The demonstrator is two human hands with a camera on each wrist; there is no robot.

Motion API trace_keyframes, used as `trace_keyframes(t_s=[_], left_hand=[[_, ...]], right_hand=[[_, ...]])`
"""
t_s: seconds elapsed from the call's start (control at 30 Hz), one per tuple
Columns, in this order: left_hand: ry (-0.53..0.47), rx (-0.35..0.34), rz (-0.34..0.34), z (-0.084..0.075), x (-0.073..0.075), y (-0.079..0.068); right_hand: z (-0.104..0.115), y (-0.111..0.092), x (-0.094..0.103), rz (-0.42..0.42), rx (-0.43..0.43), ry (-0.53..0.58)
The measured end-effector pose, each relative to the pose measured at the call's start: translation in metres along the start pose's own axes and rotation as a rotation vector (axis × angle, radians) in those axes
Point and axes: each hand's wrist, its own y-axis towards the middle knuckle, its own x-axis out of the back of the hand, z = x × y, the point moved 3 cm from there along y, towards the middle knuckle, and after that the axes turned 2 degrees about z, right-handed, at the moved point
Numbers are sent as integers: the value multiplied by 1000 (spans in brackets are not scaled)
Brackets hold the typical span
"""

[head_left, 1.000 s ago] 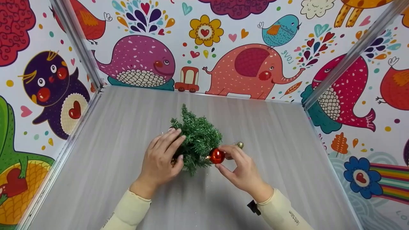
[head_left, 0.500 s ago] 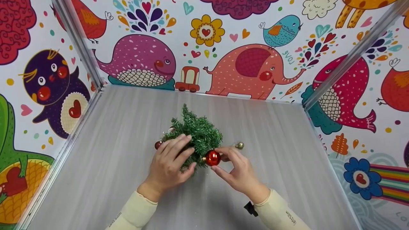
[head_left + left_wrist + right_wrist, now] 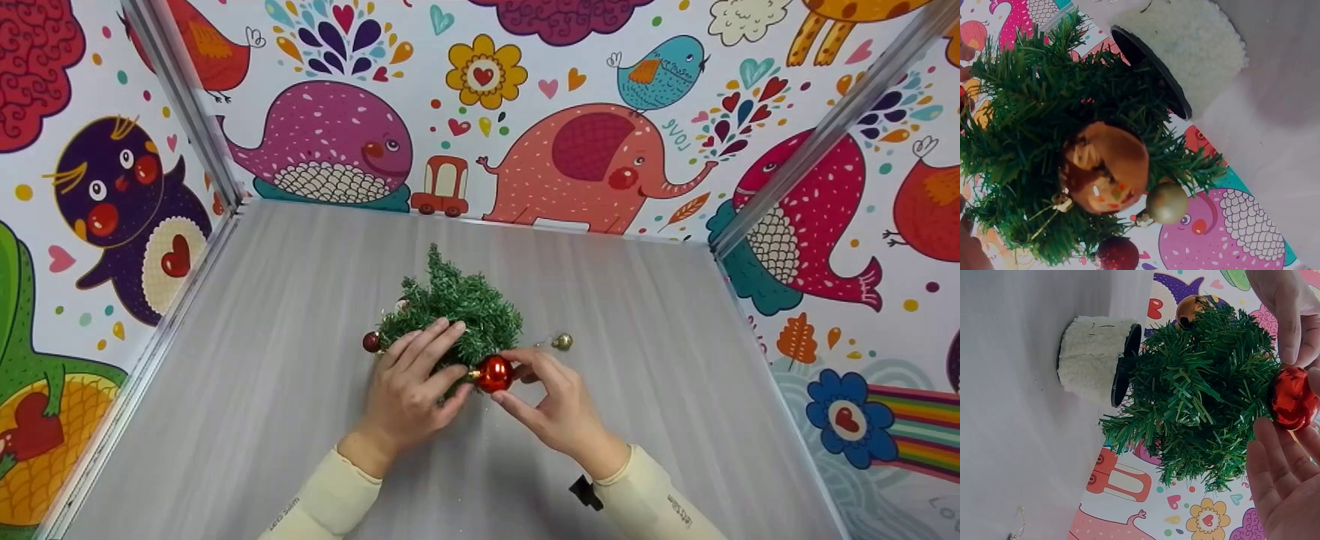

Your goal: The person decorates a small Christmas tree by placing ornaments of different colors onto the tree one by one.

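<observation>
A small artificial Christmas tree (image 3: 457,307) stands on the table. Its pot (image 3: 1095,360), wrapped in white fleece with a black rim, shows in the right wrist view. My right hand (image 3: 559,405) holds a shiny red bauble (image 3: 495,373) between thumb and fingers at the tree's near right side, gold cap pointing left. My left hand (image 3: 416,390) lies over the near branches, fingers extended, thumb and forefinger apart near that cap. A large copper-gold bauble (image 3: 1106,169), a small gold bauble (image 3: 1168,203) and a glittery dark red bauble (image 3: 1117,255) hang on the tree.
Another small gold bauble (image 3: 562,341) lies on the grey table (image 3: 637,315) right of the tree, its loop beside it. Walls printed with cartoon animals, such as an elephant (image 3: 570,172), rise at the back and sides, with metal strips (image 3: 187,112) along the corners.
My left hand has slid right across the branches, uncovering the dark red bauble at the left. The red bauble in my right hand has moved slightly left and nearer, toward the left fingers.
</observation>
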Motion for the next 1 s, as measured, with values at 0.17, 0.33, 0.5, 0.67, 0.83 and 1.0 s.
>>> trace_keyframes(t_s=[0.17,0.33,0.5,0.67,0.83,1.0], left_hand=[[-5,-7,-38,0,3,2],[-3,2,-65,2,7,5],[1,11,-57,4,8,8],[4,13,-29,4,7,10],[2,18,2,3,5,10],[0,27,16,3,3,10]], right_hand=[[-4,-3,-2,7,-22,1],[-8,-10,-8,27,-74,-14],[-11,-14,-17,63,-82,-42],[-13,-15,-22,79,-70,-77],[-11,-13,-22,78,-62,-107],[-5,-7,-23,32,-9,-108]])
